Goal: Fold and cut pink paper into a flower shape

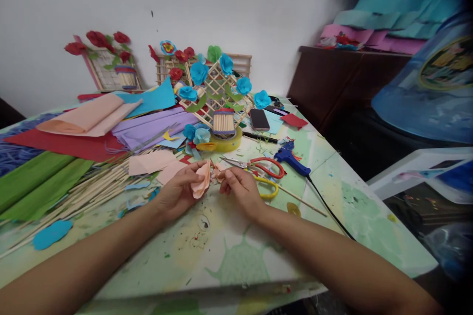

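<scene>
Layered peach crepe-paper petals (pixel 201 183) are pinched between the thumb and fingers of my left hand (pixel 178 191). Close beside them, my right hand (pixel 238 188) has its thumb and fingertips pressed together; what lies between them is too small to make out. Just beyond my right hand lie red-handled scissors (pixel 271 163) and a yellow scissor handle (pixel 269 188). A blue glue gun (pixel 292 158) rests farther right, its black cord running toward the front edge. Cut peach paper pieces (pixel 151 162) lie behind my left hand.
A bamboo lattice (pixel 214 91) with blue paper flowers stands behind a yellow tape roll (pixel 227 142) and a phone (pixel 259 120). Thin sticks (pixel 92 182), green crepe paper (pixel 37 182) and purple crepe paper (pixel 155 125) cover the left side. A blue water jug (pixel 424 83) stands at right.
</scene>
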Tool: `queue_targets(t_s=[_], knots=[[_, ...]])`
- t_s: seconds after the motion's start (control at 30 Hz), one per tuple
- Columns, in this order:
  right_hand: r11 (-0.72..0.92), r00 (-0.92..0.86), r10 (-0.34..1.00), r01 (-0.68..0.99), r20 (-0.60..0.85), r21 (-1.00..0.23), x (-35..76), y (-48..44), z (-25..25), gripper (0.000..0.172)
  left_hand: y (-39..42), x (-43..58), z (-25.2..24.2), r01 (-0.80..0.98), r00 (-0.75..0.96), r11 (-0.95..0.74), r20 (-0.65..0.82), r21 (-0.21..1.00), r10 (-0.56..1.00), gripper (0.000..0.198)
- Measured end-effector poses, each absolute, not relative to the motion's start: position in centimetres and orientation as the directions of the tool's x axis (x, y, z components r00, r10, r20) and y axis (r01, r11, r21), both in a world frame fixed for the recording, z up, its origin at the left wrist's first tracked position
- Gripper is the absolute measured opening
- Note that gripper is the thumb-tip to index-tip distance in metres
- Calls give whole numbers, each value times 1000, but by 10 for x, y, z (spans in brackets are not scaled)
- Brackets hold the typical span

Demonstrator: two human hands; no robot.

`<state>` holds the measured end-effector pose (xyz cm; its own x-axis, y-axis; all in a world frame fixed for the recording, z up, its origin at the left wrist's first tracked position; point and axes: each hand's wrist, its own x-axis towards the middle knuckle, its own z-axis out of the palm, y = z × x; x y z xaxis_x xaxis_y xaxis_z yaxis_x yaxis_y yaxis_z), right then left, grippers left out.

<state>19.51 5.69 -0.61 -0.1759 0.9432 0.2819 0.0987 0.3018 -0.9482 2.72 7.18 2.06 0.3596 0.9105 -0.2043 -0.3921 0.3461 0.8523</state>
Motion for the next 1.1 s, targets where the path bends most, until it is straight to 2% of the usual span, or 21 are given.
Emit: queue_targets(t_s=[0.1,0.2,0.37,0.67,0.93,1.1], knots=[[325,-183,936,113,301,-939,195,56,-6,42,73,29,15,-222,234,150,-96,963,967,42],[340,-201,929,134,310,-931,195,56,-7,37,72,29,13,-51,181,-9,18,999,983,41],[337,-182,938,268,296,-902,193,55,-8,30,69,28,13,46,246,-55,42,997,968,42],[295,-151,953,282,261,-913,192,60,-16,15,67,29,16,85,262,-82,57,993,963,40],[252,-94,967,227,236,-941,191,61,-13,17,68,24,10,-79,298,-53,75,995,952,32],[248,-90,968,231,234,-941,192,61,-13,17,67,26,13,-68,284,-28,46,997,958,34]])
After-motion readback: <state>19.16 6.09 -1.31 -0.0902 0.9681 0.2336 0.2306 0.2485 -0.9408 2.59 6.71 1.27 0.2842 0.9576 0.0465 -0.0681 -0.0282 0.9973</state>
